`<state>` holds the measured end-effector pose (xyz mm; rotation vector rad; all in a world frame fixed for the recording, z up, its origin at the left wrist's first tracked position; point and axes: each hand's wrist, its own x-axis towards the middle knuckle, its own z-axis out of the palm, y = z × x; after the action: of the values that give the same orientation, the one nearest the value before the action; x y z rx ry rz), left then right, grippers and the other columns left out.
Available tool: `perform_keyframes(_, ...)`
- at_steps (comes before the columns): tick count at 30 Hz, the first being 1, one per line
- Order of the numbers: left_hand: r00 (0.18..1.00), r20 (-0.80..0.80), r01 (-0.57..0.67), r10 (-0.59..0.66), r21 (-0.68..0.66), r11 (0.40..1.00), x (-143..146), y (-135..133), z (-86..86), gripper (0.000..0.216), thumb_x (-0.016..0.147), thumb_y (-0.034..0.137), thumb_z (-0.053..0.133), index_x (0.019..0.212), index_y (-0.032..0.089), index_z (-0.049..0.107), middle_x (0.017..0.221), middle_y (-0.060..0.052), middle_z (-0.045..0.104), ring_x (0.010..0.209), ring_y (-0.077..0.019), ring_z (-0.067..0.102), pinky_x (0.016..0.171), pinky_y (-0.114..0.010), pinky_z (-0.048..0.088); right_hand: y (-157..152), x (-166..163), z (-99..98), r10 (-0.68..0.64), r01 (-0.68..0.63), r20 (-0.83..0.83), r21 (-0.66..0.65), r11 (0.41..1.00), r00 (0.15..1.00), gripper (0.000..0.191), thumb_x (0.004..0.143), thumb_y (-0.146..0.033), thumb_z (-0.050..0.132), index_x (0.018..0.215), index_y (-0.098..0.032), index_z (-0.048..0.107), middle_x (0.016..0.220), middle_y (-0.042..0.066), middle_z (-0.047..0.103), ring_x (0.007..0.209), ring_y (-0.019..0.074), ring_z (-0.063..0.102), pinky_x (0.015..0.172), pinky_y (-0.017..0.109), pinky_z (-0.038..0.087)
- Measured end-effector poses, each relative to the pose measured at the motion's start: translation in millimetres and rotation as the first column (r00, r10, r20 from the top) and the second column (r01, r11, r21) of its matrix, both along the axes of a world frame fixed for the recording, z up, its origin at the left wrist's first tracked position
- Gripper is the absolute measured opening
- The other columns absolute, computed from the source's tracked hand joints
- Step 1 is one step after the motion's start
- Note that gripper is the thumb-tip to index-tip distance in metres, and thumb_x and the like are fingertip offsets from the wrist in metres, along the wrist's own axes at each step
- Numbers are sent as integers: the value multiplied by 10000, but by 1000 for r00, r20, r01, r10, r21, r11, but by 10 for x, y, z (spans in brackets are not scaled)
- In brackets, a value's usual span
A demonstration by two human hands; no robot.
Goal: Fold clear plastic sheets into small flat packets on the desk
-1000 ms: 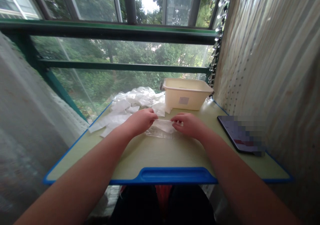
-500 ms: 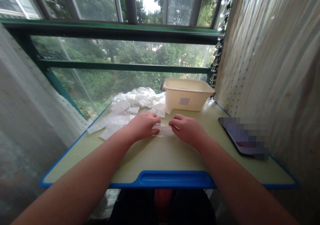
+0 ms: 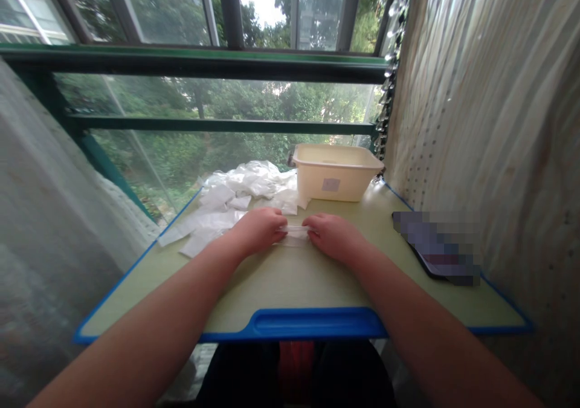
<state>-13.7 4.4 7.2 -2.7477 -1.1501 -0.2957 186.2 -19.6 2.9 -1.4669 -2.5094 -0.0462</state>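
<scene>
A clear plastic bag is stretched between my two hands, low over the middle of the table. My left hand pinches its left end, fingers closed. At the right end my right hand grips it between thumb and fingers. The bag's upper edge looks folded into a narrow strip. Behind my left hand lies a heap of white, translucent plastic bags, some flat and some crumpled.
A cream plastic bin with a small label stands at the table's back right. A phone, partly blurred out, lies near the right edge. The table has a blue rim; curtains hang at both sides, a railed window behind.
My fingers have closed more tightly on the bag's ends, and its upper edge has become a narrower folded strip. The view has shifted slightly.
</scene>
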Motion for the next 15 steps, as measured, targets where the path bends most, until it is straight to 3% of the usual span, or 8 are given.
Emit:
perform_keyframes(9, 998, 63, 5, -2, -46, 999, -10, 3, -16, 167, 777, 301, 497, 761, 174, 604, 866, -75, 580, 767, -192, 545, 676, -277, 414, 35, 13, -19, -21, 17, 66, 60, 998, 998, 268, 835, -188, 385, 949, -227, 625, 945, 62, 649, 816, 203, 600, 673, 261, 395)
perform_keyframes(15, 999, 27, -38, 39, -53, 998, -4, 13, -16, 136, 774, 205, 441, 737, 169, 567, 775, -62, 591, 694, -183, 546, 610, -267, 394, 23, 64, 16, -55, 46, 83, 98, 994, 995, 285, 837, -217, 392, 1008, -273, 612, 1001, 32, 640, 827, 199, 603, 653, 262, 405)
